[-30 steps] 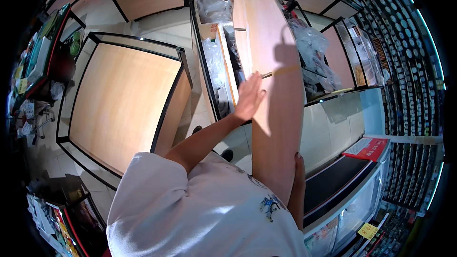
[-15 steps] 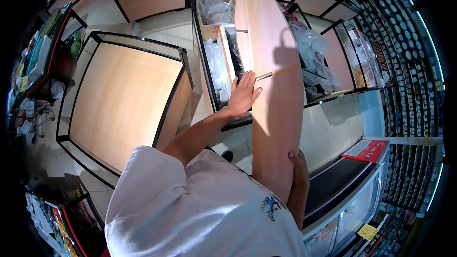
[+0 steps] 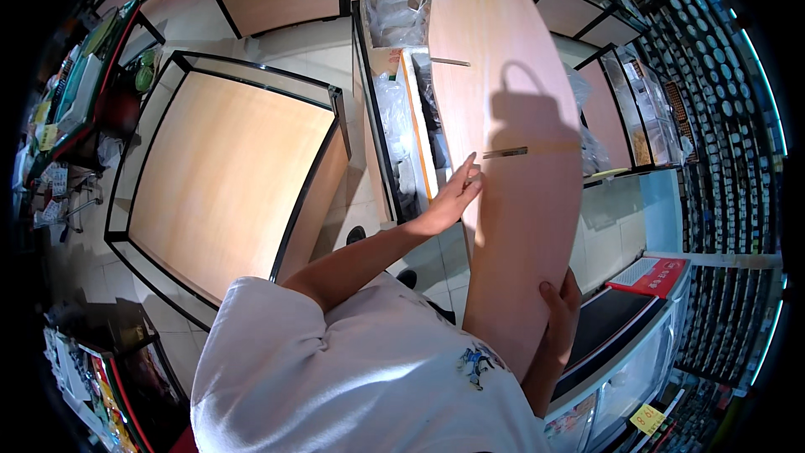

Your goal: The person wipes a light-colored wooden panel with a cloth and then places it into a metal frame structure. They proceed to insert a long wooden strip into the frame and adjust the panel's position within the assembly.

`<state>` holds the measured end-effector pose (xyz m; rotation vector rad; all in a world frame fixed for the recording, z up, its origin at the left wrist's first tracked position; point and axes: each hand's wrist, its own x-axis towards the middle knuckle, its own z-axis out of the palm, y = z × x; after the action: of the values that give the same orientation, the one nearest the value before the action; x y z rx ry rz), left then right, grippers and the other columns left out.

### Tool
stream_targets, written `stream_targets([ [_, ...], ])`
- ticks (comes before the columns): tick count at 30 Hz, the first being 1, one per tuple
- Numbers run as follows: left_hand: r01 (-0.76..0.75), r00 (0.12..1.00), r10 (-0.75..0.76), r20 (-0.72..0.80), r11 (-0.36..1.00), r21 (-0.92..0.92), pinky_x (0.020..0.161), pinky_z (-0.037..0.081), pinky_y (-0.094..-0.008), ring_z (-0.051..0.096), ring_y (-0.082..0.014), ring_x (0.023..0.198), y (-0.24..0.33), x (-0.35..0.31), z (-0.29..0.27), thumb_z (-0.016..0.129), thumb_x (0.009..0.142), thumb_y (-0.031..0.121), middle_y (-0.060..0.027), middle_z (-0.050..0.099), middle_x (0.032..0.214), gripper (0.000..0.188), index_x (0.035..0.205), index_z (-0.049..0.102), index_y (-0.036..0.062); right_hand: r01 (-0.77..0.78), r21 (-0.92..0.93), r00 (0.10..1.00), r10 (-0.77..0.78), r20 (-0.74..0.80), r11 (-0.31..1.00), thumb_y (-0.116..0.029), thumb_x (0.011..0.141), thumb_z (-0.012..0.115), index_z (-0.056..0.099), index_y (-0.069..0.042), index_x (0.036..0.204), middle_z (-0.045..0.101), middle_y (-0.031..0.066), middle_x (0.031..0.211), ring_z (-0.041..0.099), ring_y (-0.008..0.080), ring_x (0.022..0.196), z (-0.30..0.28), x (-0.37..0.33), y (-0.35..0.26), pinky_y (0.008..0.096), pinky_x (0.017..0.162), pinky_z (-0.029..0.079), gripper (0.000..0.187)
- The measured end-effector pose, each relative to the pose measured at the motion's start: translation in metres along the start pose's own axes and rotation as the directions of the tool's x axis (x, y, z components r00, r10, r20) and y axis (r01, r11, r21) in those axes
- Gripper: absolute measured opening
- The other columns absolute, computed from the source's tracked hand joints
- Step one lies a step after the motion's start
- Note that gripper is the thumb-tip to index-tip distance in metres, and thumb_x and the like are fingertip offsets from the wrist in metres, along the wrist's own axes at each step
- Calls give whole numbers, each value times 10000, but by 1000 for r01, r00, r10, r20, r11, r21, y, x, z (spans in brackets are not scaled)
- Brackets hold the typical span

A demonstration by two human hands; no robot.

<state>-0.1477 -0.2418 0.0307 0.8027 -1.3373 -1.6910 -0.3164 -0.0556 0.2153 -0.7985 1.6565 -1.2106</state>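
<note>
A long pale wood-coloured board point(image 3: 532, 210) stretches away from my body, a short slot cut near its middle. Along its left side shows a second board point(image 3: 457, 92) with a slot of its own, partly covered by the first. My right hand point(image 3: 563, 306) grips the near right edge, thumb on the face and fingers out of sight behind. On the left edge, just below the slot, my left hand point(image 3: 453, 199) rests with its fingers stretched out, touching the wood. The boards' near end is hidden by my shirt.
Behind the boards stands a black-framed case point(image 3: 377, 117) holding clear plastic bags point(image 3: 398, 17). At left is a wood-topped, black-framed display table point(image 3: 226, 176). A glass counter point(image 3: 629, 377) with a red box point(image 3: 654, 275) lies at right, before a wall rack of small items point(image 3: 729, 184).
The boards have shifted right in the view, and more of the second one shows. My left hand has slid from the face to the left edge; my right hand keeps its grip.
</note>
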Motion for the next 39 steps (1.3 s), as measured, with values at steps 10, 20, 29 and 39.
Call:
stream_targets([
  [10, 285, 957, -115, 267, 545, -788, 892, 516, -357, 616, -174, 999, 27, 69, 83, 349, 1084, 400, -79, 599, 1164, 423, 1267, 513, 56, 200, -94, 960, -214, -179, 975, -168, 797, 727, 557, 79, 1278, 657, 94, 1159, 583, 167, 1076, -43, -55, 6, 292, 971, 408, 567],
  [20, 389, 920, -222, 323, 632, -670, 898, 521, -331, 597, -160, 1059, 34, -22, 114, 439, 1061, 396, -79, 598, 1177, 440, 1318, 488, 42, 170, 11, 966, -165, -201, 985, -111, 795, 705, 591, 65, 1249, 655, 45, 1082, 578, 121, 987, -41, -57, -5, 244, 902, 408, 499],
  [29, 507, 280, -399, 873, 834, 219, 963, 506, -343, 581, -192, 1169, -5, -105, 86, 674, 927, 223, -97, 569, 1349, 641, 1464, 389, 17, 258, 29, 961, -253, -112, 966, -112, 827, 667, 564, 109, 1263, 666, 119, 1117, 595, 157, 1026, -36, -28, -11, 263, 923, 426, 500],
  [39, 417, 413, -323, 852, 898, 138, 748, 564, -319, 663, -178, 921, -19, -99, 76, 777, 842, 212, -115, 671, 1100, 577, 1314, 541, -18, 299, 33, 954, -300, 7, 954, -179, 852, 702, 559, 108, 1244, 663, 116, 1086, 595, 153, 970, -35, -13, -11, 263, 896, 432, 506],
])
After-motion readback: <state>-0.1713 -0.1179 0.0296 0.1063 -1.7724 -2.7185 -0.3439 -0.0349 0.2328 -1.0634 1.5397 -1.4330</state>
